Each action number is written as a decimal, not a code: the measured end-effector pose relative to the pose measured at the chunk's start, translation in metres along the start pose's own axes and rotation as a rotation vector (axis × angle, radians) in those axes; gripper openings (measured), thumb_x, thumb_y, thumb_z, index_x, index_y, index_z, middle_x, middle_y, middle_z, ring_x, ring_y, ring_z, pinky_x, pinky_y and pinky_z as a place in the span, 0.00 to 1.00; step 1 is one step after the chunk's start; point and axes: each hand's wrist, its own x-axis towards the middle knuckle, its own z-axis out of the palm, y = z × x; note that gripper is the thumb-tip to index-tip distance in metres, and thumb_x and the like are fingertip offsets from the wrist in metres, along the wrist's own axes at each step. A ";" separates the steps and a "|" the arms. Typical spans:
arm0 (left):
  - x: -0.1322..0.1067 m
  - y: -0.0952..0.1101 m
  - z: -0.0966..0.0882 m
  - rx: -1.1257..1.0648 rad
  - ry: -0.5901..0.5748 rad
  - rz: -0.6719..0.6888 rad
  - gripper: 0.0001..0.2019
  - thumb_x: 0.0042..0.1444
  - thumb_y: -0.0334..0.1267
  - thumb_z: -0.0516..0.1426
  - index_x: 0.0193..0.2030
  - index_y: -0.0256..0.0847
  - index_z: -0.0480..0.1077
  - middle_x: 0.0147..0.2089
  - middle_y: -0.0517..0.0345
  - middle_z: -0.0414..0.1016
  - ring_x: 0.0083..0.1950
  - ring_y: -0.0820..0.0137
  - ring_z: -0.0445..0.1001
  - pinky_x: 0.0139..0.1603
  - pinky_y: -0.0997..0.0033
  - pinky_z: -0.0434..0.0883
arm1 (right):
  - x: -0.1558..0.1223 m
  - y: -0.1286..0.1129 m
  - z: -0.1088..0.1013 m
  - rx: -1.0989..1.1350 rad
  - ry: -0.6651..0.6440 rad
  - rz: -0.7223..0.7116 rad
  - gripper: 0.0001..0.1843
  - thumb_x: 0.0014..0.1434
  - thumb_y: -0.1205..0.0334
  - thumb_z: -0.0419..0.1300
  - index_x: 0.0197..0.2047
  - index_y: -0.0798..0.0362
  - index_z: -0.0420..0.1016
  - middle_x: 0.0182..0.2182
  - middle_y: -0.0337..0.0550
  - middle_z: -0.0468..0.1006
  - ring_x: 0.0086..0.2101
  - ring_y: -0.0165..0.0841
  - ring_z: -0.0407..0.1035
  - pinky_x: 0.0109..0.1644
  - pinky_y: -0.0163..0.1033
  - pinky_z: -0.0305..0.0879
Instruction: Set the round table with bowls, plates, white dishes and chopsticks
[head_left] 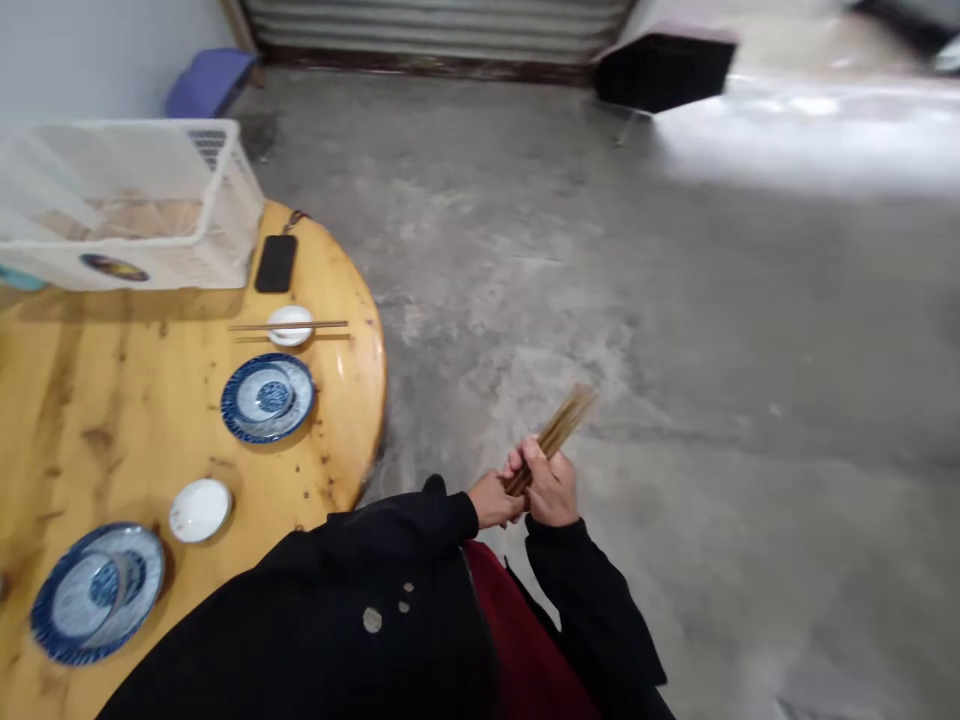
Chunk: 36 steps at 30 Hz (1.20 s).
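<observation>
Both hands meet over the concrete floor, right of a round wooden table [90, 410]. My left hand [495, 497] and my right hand [553, 487] are closed round a bundle of wooden chopsticks [561, 425], whose tips point up and to the right and are blurred. On the table lie a pair of chopsticks [289, 325] across a small white dish [290, 318], a blue patterned plate with a bowl [267, 397], a second white dish [199, 509] and another blue plate with a bowl [97, 592].
A white plastic basket [127, 205] stands at the table's far side, with a black phone [276, 263] beside it. A purple stool [210, 80] is by the wall. A black box [664, 68] sits on the floor at the back.
</observation>
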 end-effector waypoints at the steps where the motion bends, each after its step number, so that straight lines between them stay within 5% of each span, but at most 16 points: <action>1: 0.006 0.005 -0.008 -0.004 0.028 0.018 0.08 0.47 0.31 0.58 0.20 0.39 0.64 0.16 0.65 0.62 0.17 0.78 0.60 0.18 0.78 0.60 | 0.012 -0.003 0.006 -0.006 -0.038 -0.002 0.27 0.54 0.36 0.64 0.28 0.51 0.64 0.20 0.34 0.69 0.20 0.27 0.68 0.23 0.33 0.67; 5: 0.013 0.025 -0.049 -0.104 0.267 0.146 0.08 0.47 0.29 0.57 0.22 0.39 0.62 0.19 0.66 0.62 0.22 0.78 0.61 0.24 0.77 0.61 | 0.051 -0.016 0.051 -0.054 -0.218 0.028 0.26 0.55 0.36 0.64 0.30 0.51 0.64 0.21 0.33 0.69 0.20 0.28 0.68 0.24 0.33 0.69; 10: -0.010 0.043 -0.104 -0.283 0.574 0.202 0.09 0.51 0.36 0.58 0.23 0.39 0.65 0.17 0.67 0.61 0.20 0.79 0.59 0.22 0.78 0.58 | 0.090 -0.029 0.119 -0.238 -0.592 -0.013 0.26 0.60 0.34 0.56 0.40 0.51 0.72 0.28 0.40 0.77 0.27 0.33 0.74 0.30 0.38 0.73; 15: -0.039 0.050 -0.152 -0.637 0.854 0.245 0.20 0.55 0.56 0.58 0.27 0.40 0.65 0.13 0.73 0.49 0.13 0.82 0.45 0.14 0.78 0.47 | 0.160 -0.031 0.191 -0.532 -0.771 -0.438 0.26 0.68 0.40 0.46 0.46 0.51 0.75 0.43 0.49 0.80 0.45 0.40 0.75 0.53 0.48 0.70; 18: -0.045 0.054 -0.181 -0.809 1.033 0.295 0.24 0.52 0.62 0.60 0.28 0.40 0.65 0.12 0.75 0.47 0.12 0.83 0.42 0.12 0.79 0.46 | 0.209 -0.022 0.244 -0.814 -0.837 -0.726 0.24 0.67 0.43 0.49 0.49 0.54 0.74 0.46 0.54 0.78 0.49 0.44 0.71 0.57 0.52 0.66; 21: -0.041 0.061 -0.208 -0.943 1.195 0.303 0.25 0.50 0.62 0.62 0.28 0.39 0.65 0.12 0.75 0.48 0.12 0.84 0.42 0.12 0.80 0.46 | 0.241 -0.010 0.292 -1.105 -1.006 -0.854 0.24 0.68 0.46 0.50 0.53 0.58 0.72 0.49 0.60 0.76 0.52 0.49 0.68 0.57 0.52 0.64; 25: -0.028 0.075 -0.236 -1.093 1.324 0.221 0.25 0.50 0.62 0.61 0.28 0.39 0.65 0.12 0.74 0.51 0.11 0.84 0.43 0.12 0.80 0.46 | 0.255 0.001 0.329 -1.516 -1.227 -0.773 0.23 0.68 0.45 0.52 0.50 0.58 0.72 0.46 0.60 0.76 0.46 0.48 0.72 0.46 0.45 0.65; 29: -0.016 0.085 -0.250 -1.194 1.404 0.148 0.24 0.50 0.61 0.61 0.29 0.39 0.65 0.13 0.73 0.54 0.12 0.84 0.44 0.12 0.81 0.46 | 0.265 0.008 0.344 -1.646 -1.391 -0.631 0.19 0.67 0.45 0.53 0.47 0.53 0.71 0.41 0.55 0.79 0.38 0.44 0.74 0.37 0.40 0.61; 32: -0.009 0.088 -0.257 -1.267 1.447 0.133 0.24 0.50 0.60 0.62 0.28 0.39 0.64 0.14 0.73 0.55 0.12 0.85 0.45 0.12 0.81 0.46 | 0.273 0.014 0.346 -1.552 -1.509 -0.451 0.15 0.68 0.49 0.51 0.39 0.51 0.69 0.28 0.47 0.78 0.29 0.39 0.73 0.33 0.38 0.59; 36: 0.000 0.086 -0.263 -1.354 1.494 0.174 0.26 0.47 0.62 0.63 0.31 0.38 0.66 0.16 0.72 0.57 0.12 0.85 0.45 0.13 0.81 0.45 | 0.275 0.011 0.335 -1.083 -1.590 -0.053 0.20 0.68 0.44 0.46 0.31 0.48 0.61 0.16 0.34 0.67 0.17 0.31 0.63 0.26 0.36 0.58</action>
